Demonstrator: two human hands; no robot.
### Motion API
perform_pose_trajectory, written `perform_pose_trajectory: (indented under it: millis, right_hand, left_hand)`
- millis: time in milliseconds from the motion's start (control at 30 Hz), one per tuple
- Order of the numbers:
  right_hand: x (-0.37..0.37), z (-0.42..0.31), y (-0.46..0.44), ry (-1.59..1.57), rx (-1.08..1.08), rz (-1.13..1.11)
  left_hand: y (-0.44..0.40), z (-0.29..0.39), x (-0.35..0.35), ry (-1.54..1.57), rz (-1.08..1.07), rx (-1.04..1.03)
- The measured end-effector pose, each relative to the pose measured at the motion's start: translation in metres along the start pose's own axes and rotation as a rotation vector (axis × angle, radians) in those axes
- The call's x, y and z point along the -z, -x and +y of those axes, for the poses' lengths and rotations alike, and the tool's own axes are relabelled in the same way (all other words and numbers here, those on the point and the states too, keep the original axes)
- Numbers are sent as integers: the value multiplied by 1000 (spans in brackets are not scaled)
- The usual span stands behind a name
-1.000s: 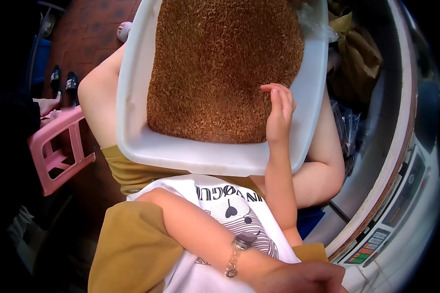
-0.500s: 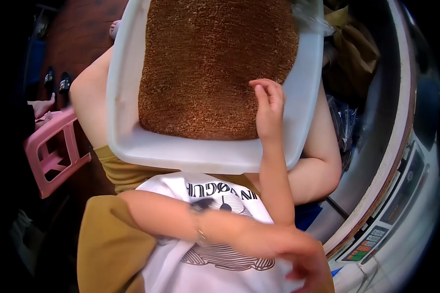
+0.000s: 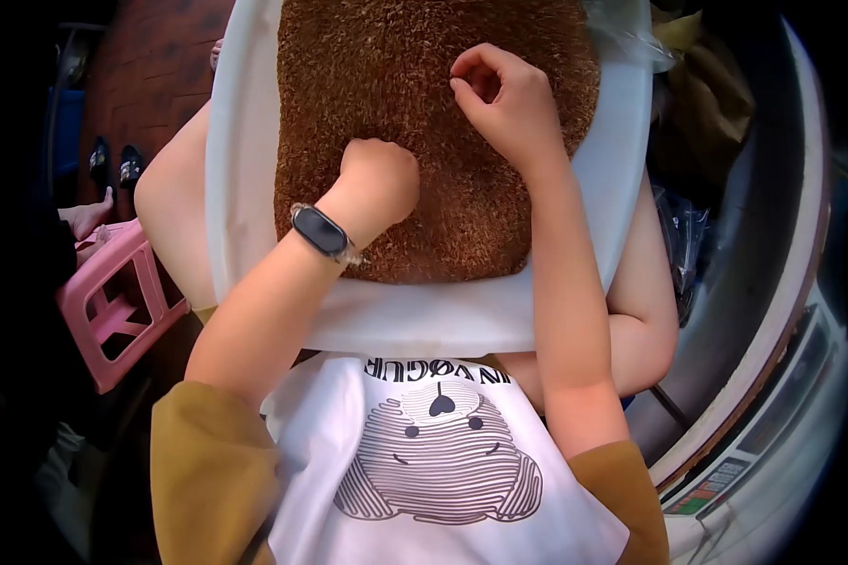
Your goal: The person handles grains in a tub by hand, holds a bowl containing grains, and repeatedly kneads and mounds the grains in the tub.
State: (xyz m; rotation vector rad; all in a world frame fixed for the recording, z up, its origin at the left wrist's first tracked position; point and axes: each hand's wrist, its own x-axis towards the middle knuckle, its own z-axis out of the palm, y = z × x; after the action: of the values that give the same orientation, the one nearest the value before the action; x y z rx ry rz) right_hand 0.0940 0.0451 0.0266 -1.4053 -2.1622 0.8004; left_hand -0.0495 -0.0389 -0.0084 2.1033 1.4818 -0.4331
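Red-brown tiles, pink stool frame a shadowed workspace

Reddish-brown tiles pave the floor [image 3: 151, 85] at far left, where a pair of dark slippers [image 3: 130, 166] sits near a blue object [image 3: 66, 118]. A pink plastic stool [image 3: 80, 334] stands nearer, against deep shadow. At right, a pale edge [image 3: 796, 273] sweeps past a brown bag [image 3: 716, 104] and crinkled clear plastic [image 3: 683, 245]. At near right, light catches a panel of coloured keys [image 3: 711, 485] beside a whitish surface [image 3: 740, 537].

and there, upside down across the white shirt [image 3: 443, 452], it reads "in vøgue"; the keypad [image 3: 709, 487] labels are too blurred.
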Motion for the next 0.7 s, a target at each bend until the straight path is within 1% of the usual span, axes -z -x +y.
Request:
perform_pose_trajectory:
  millis: [67, 133, 167, 267, 300, 467, 533, 567, 667, 700]
  right_hand:
    - [-7, 6, -3, -40, 50, 30]
    - [-14, 11, -2, -54, 74, 38]
    - [-17, 15, -3, -6, 150, 55]
    - [-16, 24, -8, -60, 68, 347]
    - [-16, 29, -12, -37, 70, 426]
    - [-5, 54, -15, -12, -76, 528]
    - [0, 64, -15, -52, -158, 588]
    - [2, 67, -16, -100, -151, 616]
    - [4, 70, -16, -177, -252, 661]
    - [3, 69, -15, -168, -242, 662]
  left_hand:
    - [-2, 2, 12, -14, -38, -37]
    - [-2, 3, 12, -55, -19, -22]
    - [-2, 5, 11, -95, -6, -19]
    - [3, 16, 13, -235, -13, 3]
    - [2, 17, 14, -222, -22, -8]
    - [-3, 13, 17, -128, -53, 6]
    - [-5, 11, 17, -82, -62, 12]
    - [-6, 11, 17, -69, -51, 21]
    - [-10, 10, 18, 8, -52, 40]
    - [-10, 10, 18, 62, 15, 59]
